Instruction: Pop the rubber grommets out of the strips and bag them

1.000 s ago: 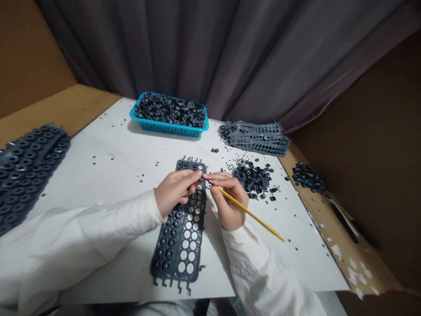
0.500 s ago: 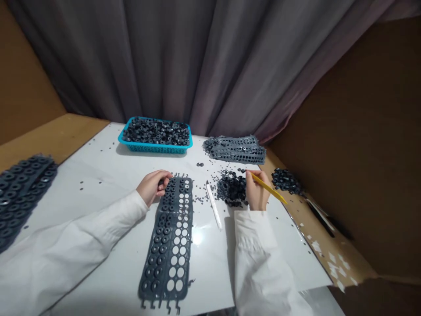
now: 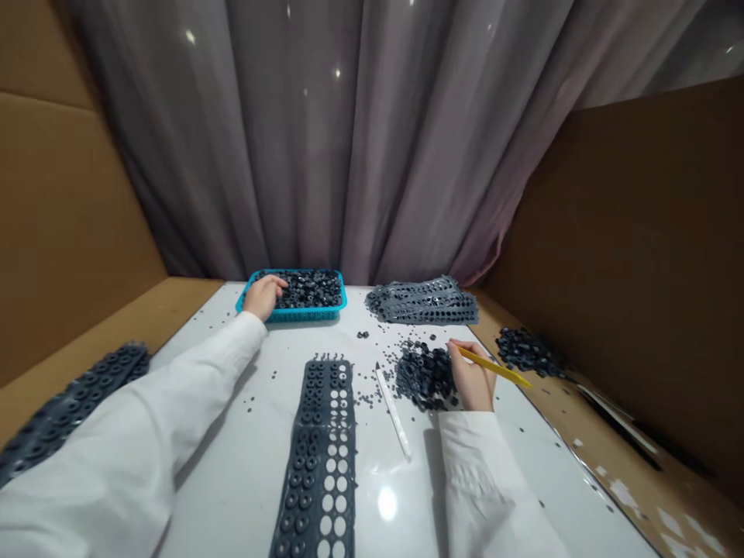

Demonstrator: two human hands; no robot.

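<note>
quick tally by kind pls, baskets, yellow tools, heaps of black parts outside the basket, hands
Turquoise basket: 1
Yellow tool: 1
Heaps of black parts: 2 (middle heap, right-side heap)
Hands: 2 (left hand, right hand)
Total: 6

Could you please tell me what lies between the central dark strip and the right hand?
The head view shows a white stick, small dark bits and a heap of black pieces.
</note>
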